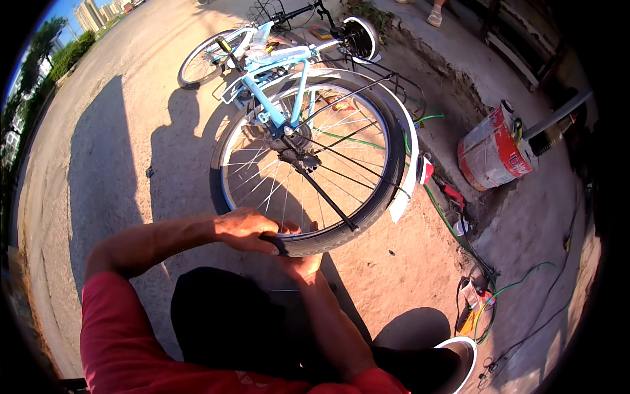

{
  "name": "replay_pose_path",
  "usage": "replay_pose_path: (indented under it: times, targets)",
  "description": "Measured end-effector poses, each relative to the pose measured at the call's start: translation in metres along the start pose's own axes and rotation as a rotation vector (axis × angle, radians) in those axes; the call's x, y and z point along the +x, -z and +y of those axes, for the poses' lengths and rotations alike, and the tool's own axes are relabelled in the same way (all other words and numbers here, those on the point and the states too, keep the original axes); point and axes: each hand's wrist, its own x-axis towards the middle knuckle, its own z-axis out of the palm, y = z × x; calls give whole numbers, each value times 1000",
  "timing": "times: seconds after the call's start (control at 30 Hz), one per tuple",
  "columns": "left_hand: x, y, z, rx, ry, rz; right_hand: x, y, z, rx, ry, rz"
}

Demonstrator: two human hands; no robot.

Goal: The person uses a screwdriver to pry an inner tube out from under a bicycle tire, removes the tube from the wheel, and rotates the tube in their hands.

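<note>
A light blue and white bicycle [270,108] lies on its side, its rear wheel towards me. My left hand [246,230] is closed round the near part of the black tyre [394,172], thumb on the outer side and fingers reaching over the rim. Beside it, my right hand [303,264] grips the same tyre from below; its fingers are mostly hidden behind the tyre, with fingertips showing inside the rim. A white mudguard [408,187] curves along the tyre's right side. From the hub a black rod [326,200] extends across the spokes to the near rim.
At the right stands a red and white bucket [492,150] with things in it. A green hose [446,217] and dark cables run along the ground there. A white-rimmed round object [474,358] is at lower right, and a person's foot [434,17] shows at the top.
</note>
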Motion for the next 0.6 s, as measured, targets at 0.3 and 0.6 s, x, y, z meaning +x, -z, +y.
replay_pose_path:
  times: [0.3, 0.6]
  targets:
    - [2, 8, 2, 100, 8, -33, -13, -7, -67, -82, 100, 64]
    - [-47, 41, -83, 511, -167, 101, -16, -31, -118, -129, 151, 143]
